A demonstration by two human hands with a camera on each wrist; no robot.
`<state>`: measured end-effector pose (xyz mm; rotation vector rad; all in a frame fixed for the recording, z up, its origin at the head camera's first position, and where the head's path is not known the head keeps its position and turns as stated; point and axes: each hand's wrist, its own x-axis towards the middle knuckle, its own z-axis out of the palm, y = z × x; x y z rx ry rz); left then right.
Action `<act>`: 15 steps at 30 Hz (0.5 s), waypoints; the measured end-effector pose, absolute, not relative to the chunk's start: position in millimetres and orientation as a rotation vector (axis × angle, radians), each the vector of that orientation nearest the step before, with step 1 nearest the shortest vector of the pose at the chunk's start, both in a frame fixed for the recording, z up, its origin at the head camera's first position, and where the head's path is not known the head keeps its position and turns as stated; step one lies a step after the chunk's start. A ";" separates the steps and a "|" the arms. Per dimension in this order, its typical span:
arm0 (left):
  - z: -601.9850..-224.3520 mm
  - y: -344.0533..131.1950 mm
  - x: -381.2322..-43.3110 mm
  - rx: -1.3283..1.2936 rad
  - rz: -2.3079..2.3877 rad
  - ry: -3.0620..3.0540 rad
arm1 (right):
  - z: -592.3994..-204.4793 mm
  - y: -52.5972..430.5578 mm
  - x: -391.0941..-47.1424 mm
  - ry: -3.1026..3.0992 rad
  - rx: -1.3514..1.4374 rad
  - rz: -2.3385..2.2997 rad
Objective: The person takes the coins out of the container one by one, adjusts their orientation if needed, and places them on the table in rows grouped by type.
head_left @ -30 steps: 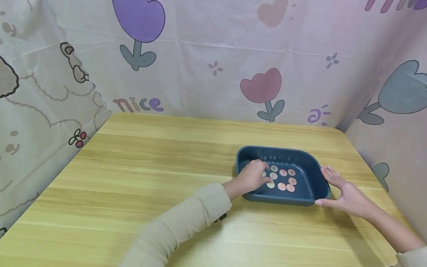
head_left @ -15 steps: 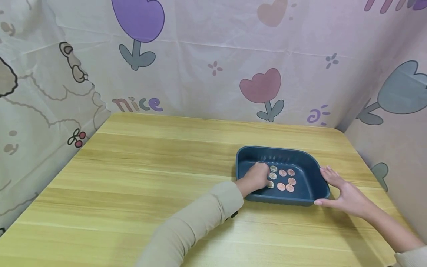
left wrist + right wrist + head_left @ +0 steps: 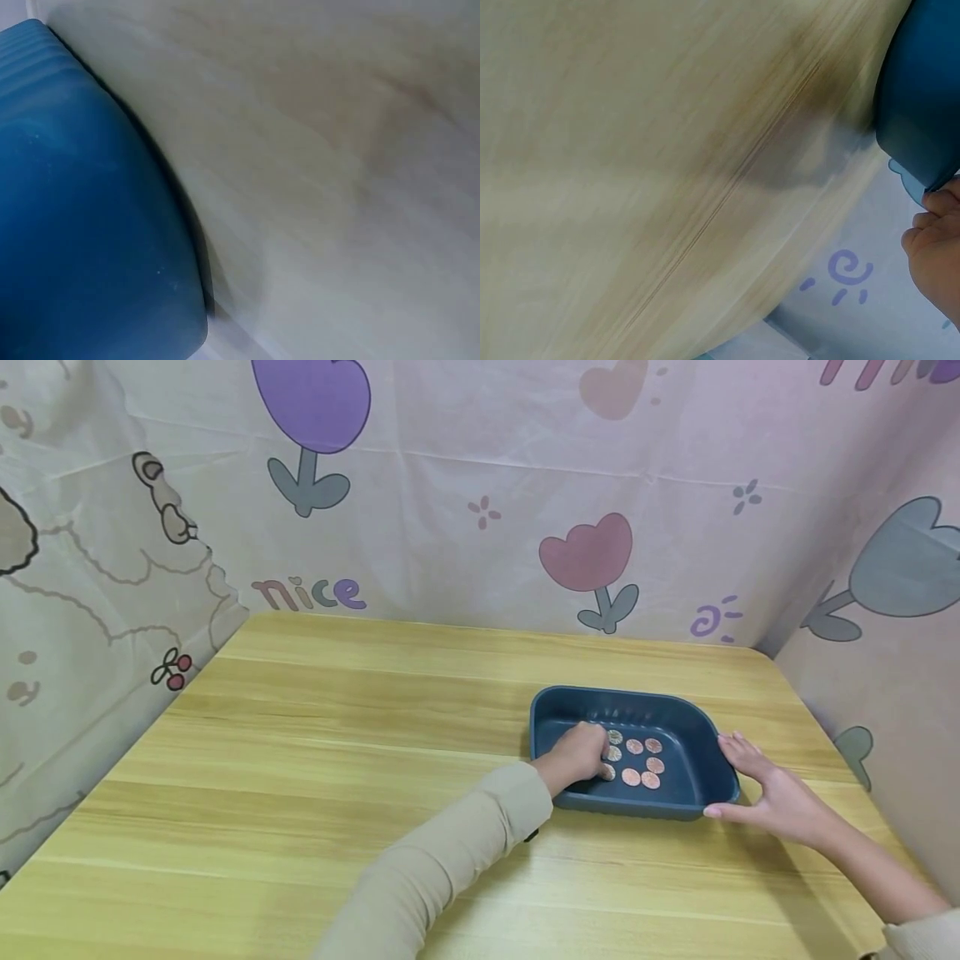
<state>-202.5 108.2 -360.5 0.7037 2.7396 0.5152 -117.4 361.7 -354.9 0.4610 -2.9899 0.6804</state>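
Note:
A dark blue bin (image 3: 686, 752) with rounded corners stands on the table; its outer wall (image 3: 90, 202) fills the left side of the left wrist view. Several coin-like discs lie flat inside, copper-coloured discs (image 3: 632, 777) to the right and paler discs (image 3: 614, 754) to the left. My left hand (image 3: 576, 752) reaches in over the near rim, fingers bent down and thumb at a pale disc. Whatever is under that palm is hidden. Against the bin's right end rests my right hand (image 3: 772, 793), fingers extended along the rim and thumb at the near corner.
The wood-grain table (image 3: 315, 777) extends far to the left of the bin. A printed cloth (image 3: 450, 527) hangs behind the table and along both sides. The left sleeve (image 3: 457, 843) crosses the table's front part.
My left hand has moved slightly right and deeper into the bin, and its fingers have curled in from a wider spread. The right hand and the bin have stayed nearly still.

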 end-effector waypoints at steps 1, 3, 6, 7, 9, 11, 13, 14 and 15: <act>-360.7 108.2 -203.1 0.712 0.513 2.738 | -355.0 361.7 -117.5 -2.993 0.461 0.683; -361.1 108.5 -204.0 0.732 0.514 2.731 | -355.2 361.6 -117.8 -2.998 0.457 0.684; -361.3 109.4 -204.6 0.770 0.503 2.713 | -355.1 362.3 -118.4 -3.010 0.451 0.681; -361.3 110.0 -204.6 0.781 0.489 2.713 | -355.1 362.5 -118.7 -3.011 0.451 0.686; -361.5 110.8 -204.9 0.786 0.466 2.714 | -354.8 362.3 -118.8 -3.012 0.450 0.694; -362.0 111.8 -205.2 0.748 0.470 2.719 | -354.8 362.2 -118.2 -3.007 0.457 0.710; -362.3 112.4 -205.8 0.687 0.509 2.714 | -355.0 362.2 -117.5 -3.000 0.461 0.722; -362.3 112.1 -206.1 0.652 0.545 2.705 | -355.0 362.2 -117.1 -2.998 0.464 0.729; -362.0 111.4 -206.2 0.619 0.585 2.697 | -355.2 362.2 -116.8 -2.998 0.464 0.736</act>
